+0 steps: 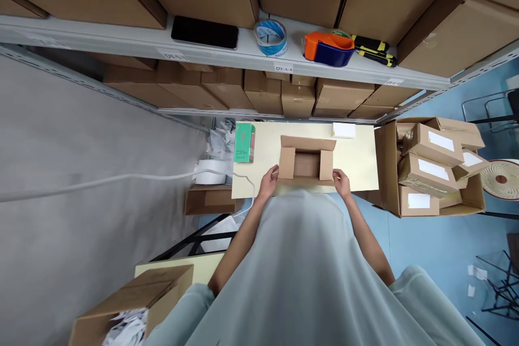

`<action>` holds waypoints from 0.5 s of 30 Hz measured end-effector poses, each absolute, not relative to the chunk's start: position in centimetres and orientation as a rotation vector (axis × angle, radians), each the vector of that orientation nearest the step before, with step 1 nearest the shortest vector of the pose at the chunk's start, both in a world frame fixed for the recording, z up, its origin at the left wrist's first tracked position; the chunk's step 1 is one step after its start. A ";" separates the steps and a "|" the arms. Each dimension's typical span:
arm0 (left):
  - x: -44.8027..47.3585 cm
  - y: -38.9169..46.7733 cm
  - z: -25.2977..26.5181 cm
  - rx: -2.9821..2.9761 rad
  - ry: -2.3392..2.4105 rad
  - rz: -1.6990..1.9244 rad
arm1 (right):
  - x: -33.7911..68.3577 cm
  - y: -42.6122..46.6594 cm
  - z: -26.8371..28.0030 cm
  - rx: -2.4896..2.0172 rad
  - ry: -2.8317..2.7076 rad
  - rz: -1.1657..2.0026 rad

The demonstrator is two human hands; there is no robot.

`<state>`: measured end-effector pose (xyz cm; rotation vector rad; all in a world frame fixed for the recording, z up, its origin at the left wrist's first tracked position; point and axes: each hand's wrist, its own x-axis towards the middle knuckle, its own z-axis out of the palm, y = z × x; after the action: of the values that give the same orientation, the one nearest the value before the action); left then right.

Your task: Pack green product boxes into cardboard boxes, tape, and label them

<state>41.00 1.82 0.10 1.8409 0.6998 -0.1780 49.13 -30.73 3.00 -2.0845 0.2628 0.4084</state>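
Observation:
An open cardboard box (pixel 307 165) sits on the pale yellow table (pixel 357 167) in front of me, its back flap raised and its short side flaps spread around the opening. The inside shows bare brown cardboard. At the box's left side is my left hand (pixel 268 181), fingers bent and closed at its edge. My right hand (pixel 341 181) grips the opposite side near the front corner in the same way. A green carton (pixel 244 142) stands at the table's left end. A small stack of white labels (pixel 344 130) lies near the back right.
Above the table, a shelf (pixel 247 46) bears a black phone (pixel 205 32), blue tape (pixel 271 38), an orange-and-blue tape dispenser (pixel 329 48) and yellow-black cutters (pixel 373 50). A large carton (pixel 391 173) of packed boxes stands right. A white cable (pixel 162 177) crosses on the left.

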 end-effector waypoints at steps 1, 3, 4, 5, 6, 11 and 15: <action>40.9 2.3 0.4 1.772 0.766 -0.171 | 49.2 -31.2 3.5 -2.084 0.267 0.378; 40.8 2.9 1.4 1.668 0.879 -0.126 | 49.5 -31.7 4.7 -2.085 0.247 0.301; 40.9 3.0 2.1 1.672 0.892 -0.088 | 49.7 -31.7 5.3 -2.092 0.221 0.268; 41.2 2.8 2.8 1.715 0.871 -0.052 | 49.9 -31.4 5.8 -2.108 0.188 0.244; 41.7 2.5 3.5 1.788 0.825 -0.024 | 50.1 -30.8 6.2 -2.137 0.154 0.231; 45.2 -0.9 6.1 2.181 0.590 -0.071 | 52.0 -26.2 6.8 -2.383 -0.005 0.262; 46.6 -1.6 6.4 2.207 0.701 -0.121 | 52.9 -25.3 7.1 -2.446 -0.064 0.342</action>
<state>46.57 -1.56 6.39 2.2069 0.7014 -0.1208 52.92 -25.26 7.13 -2.4457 -0.0637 0.3422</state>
